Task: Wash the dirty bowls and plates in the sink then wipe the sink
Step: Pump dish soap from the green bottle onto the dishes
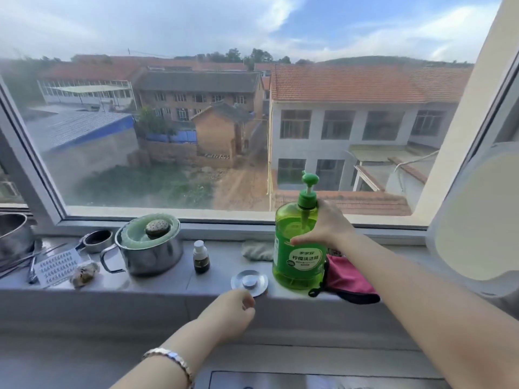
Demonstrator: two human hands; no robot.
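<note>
windowsill [168, 279] | detergent bottle [299, 248] upright, pump up — right hand [327, 228] fingers clamped | left hand [227, 313] curled, empty

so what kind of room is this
Most likely a home kitchen, at a window sill above a sink. The right hand holds a green dish soap bottle, and a steel pot and grater sit nearby.

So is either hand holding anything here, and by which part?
The right hand holds the green dish soap bottle at its shoulder, just below the pump neck. The left hand holds nothing; it hovers near the metal sink plug.
</note>
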